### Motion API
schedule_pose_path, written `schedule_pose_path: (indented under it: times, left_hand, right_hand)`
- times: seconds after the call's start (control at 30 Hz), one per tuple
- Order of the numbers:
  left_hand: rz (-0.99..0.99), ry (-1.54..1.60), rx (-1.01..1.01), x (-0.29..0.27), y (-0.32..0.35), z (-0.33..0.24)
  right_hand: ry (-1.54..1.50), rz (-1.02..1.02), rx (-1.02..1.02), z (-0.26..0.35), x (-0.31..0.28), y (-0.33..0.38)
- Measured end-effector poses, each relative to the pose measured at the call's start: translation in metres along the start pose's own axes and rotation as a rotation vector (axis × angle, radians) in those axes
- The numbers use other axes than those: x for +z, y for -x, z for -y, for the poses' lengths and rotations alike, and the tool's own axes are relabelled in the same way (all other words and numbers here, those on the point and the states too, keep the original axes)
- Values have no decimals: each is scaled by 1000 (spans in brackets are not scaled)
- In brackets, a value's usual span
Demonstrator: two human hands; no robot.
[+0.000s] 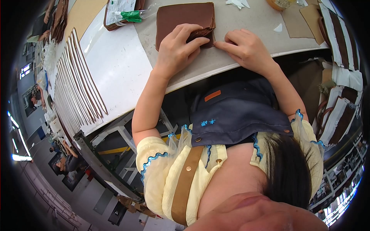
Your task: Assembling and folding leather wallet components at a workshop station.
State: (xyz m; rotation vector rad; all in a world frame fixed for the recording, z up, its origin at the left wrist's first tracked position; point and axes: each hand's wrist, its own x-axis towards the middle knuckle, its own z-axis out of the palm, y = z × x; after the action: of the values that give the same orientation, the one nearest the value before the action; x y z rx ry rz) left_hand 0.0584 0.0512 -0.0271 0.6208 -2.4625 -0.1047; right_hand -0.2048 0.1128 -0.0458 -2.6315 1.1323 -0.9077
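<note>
A stack of square brown leather pieces (185, 17) lies on the grey mat at the table's near side. My left hand (176, 48) rests on its near part, with thumb and fingers closed round the bunched, lifted edges of several layers near the right corner. Just right of that corner is my right hand (246, 50), its fingers curled and the tips pressed together beside the leather edge. Whatever those tips hold, if anything, is too small to make out.
Many long thin brown strips (79, 77) lie in a row at the left. Back left, a clear bag with a green part (132, 16) sits on more brown pieces. White scraps (237, 3) and an amber container (279, 4) stand farther back. Brown-and-white panels (339, 34) are at the right.
</note>
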Motion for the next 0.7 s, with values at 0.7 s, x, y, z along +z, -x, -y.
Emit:
schedule_pose_path:
  times: [0.7]
  left_hand:
    - [10,30,-29,1,-2,-4]
  right_hand:
    - [-49,2,10,-2,1,3]
